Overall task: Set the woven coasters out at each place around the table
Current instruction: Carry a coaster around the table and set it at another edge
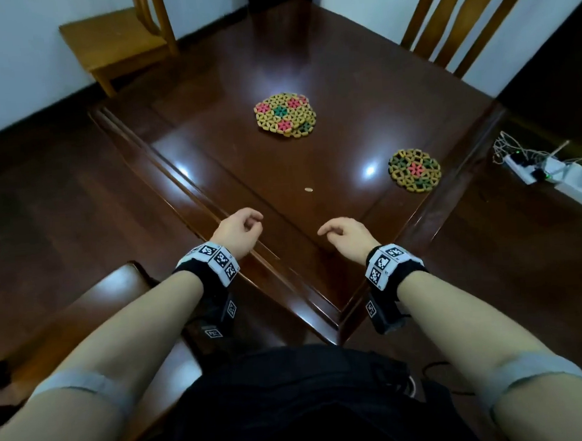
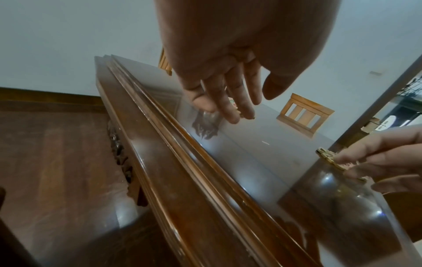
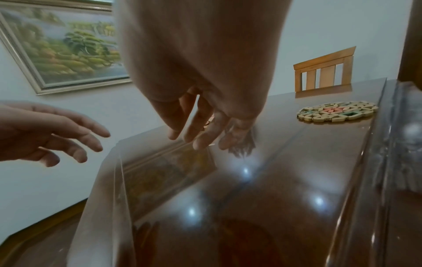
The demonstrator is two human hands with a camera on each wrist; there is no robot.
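A pile of round woven coasters (image 1: 285, 118), tan with red and green patches, lies near the middle of the dark glossy table (image 1: 210, 150). A single coaster (image 1: 414, 170) (image 3: 336, 112) lies by the table's right edge. My left hand (image 1: 249, 223) (image 2: 223, 104) hovers over the near left edge, its fingers loosely curled and holding nothing. My right hand (image 1: 331, 230) (image 3: 203, 133) hovers over the near corner, relaxed and holding nothing as well. Both hands are well short of the coasters. In the left wrist view the single coaster (image 2: 326, 155) shows past the right hand's fingers.
A small tan chip (image 1: 308, 190) lies on the table beyond my hands. Wooden chairs stand at the far left (image 1: 118, 43), far right (image 1: 458, 22) and near left (image 1: 84, 318). White power strips with cables (image 1: 545, 174) lie on the floor to the right.
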